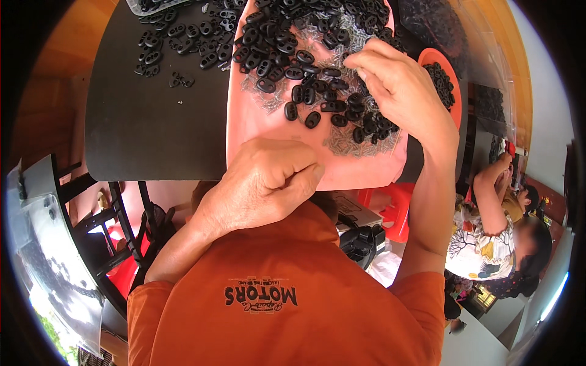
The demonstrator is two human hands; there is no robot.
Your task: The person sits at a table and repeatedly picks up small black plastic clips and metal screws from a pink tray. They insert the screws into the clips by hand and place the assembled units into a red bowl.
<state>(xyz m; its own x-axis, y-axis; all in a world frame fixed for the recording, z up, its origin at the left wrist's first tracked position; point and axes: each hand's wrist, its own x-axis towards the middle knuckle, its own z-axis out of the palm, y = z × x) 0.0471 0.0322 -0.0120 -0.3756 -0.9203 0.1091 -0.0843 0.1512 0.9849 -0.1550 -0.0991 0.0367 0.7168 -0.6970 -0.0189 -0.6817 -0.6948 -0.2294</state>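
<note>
My left hand (268, 180) is curled into a fist over the near edge of a pink tray (262, 125). Whatever it holds, if anything, is hidden by the fingers. Above the right part of the tray, my right hand (406, 88) has thumb and forefinger drawn close together. Anything between those tips is too small to make out. Under and beside it lie many black oval cord-lock pieces (312, 119) with holes in them. Small metal springs (360, 145) are heaped among them, toward the tray's right side and back.
More cord-lock pieces (209, 60) lie loose on the black table (152, 128), left of the tray. A clear container (152, 7) stands at the back left. An orange bowl (456, 104) of small black parts is at the right. Another person (488, 244) sits further right.
</note>
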